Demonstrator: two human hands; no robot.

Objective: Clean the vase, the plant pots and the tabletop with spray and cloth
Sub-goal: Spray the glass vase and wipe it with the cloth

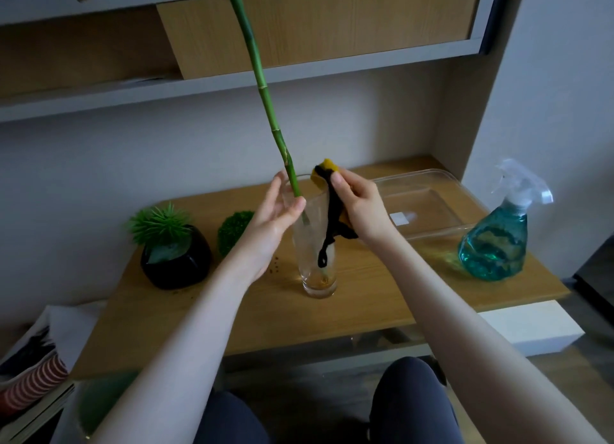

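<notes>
- Between our two hands stands the glass vase point(318, 244), upright on the wooden tabletop point(382, 297), with a little yellowish water at its bottom.
- Our left hand point(277, 216) is at the vase's left rim, fingers fairly straight and spread, thumb tip touching the green stalk point(262, 88) where it enters the vase; we cannot tell whether the fingers behind the glass actually grip it.
- That stalk rises from the vase, leaning up and to the left, and runs out of the top of the view.
- Our right hand point(357, 204) pinches a cloth point(330, 211), yellow with a dark edge, against the vase's right rim; thumb on top, fingers curled behind it.
- A dark strip of the cloth hangs down below our right hand, over the front of the glass.
- Left of our left hand sits a black plant pot point(176, 264) with a spiky green plant, and just behind our left wrist a round green ball plant point(232, 231), partly hidden by the arm.
- Small dark crumbs lie on the tabletop beside our left wrist, near the vase.
- Right of our right hand, farther back, lies a clear plastic tray point(428, 204).
- Well right of our right hand stands a spray bottle point(498, 241) with blue-green liquid and a clear trigger head, at the tabletop's right end.
</notes>
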